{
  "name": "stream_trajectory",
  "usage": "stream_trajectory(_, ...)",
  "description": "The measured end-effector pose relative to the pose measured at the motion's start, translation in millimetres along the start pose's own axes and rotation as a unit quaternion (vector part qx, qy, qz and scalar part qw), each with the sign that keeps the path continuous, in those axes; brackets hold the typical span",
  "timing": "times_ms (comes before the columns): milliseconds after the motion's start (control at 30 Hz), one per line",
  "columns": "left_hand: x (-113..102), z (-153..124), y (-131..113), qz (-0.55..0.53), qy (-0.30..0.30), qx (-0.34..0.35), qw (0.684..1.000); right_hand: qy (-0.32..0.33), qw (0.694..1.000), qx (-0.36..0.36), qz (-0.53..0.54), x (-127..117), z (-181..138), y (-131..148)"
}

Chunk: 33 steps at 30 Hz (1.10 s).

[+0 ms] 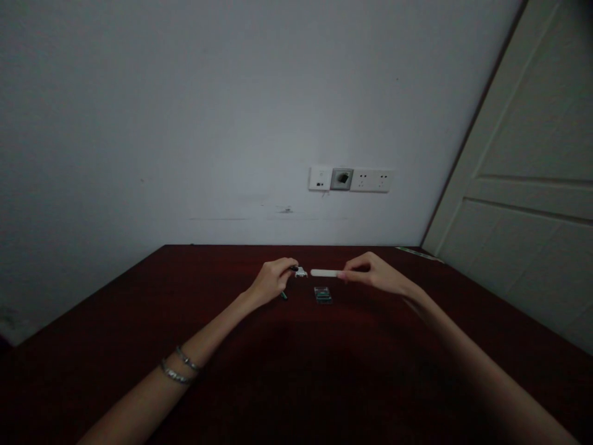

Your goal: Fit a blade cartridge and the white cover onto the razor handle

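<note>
My left hand [273, 278] is closed, its fingertips pinching a small tool with a silver-white head [301, 272]. A dark stub with green on it [284, 296] shows below the palm; whether it belongs to the same tool I cannot tell. Opposite, my right hand [370, 272] pinches the right end of a flat white stick [324, 273] with a rounded tip. The stick points left, level with the silver head, and a narrow gap parts the two. Just below them a small clear plastic case [323, 295] with green inside lies on the table.
The dark red tabletop [287, 371] runs back to a pale wall [231, 123]. Sockets [370, 180] are set in the wall above the table. A white panelled door [532, 161] leans into view at right, with a thin strip [419, 253] near its foot.
</note>
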<state>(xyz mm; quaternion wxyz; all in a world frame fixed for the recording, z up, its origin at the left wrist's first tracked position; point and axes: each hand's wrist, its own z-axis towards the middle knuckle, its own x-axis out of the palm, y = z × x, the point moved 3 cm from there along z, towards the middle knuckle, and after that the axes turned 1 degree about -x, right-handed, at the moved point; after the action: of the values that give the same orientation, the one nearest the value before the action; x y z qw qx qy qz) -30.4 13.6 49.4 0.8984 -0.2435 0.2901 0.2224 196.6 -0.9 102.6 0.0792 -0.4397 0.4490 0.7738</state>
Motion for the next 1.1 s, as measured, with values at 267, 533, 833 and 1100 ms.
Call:
stream_trajectory(267, 1, -1, -7, -0.001, 0.029, -0.002, 1.000, 0.006, 1.000, -0.018, 0.011, 2, 1, -8)
stream_trajectory(533, 0, 1, -11, 0.013, 0.050, 0.010, 0.999, 0.023, 0.998, -0.040, 0.046, 10, 2, -3)
stream_trajectory(833, 0, 1, -11, 0.024, 0.046, 0.030, 0.998, 0.017, 0.998, -0.050, 0.047, 9, 1, -6)
stream_trajectory(1100, -3, 1, -5, 0.013, 0.019, -0.008, 1.000, -0.031, 0.999, -0.012, 0.032, -1, 3, -36)
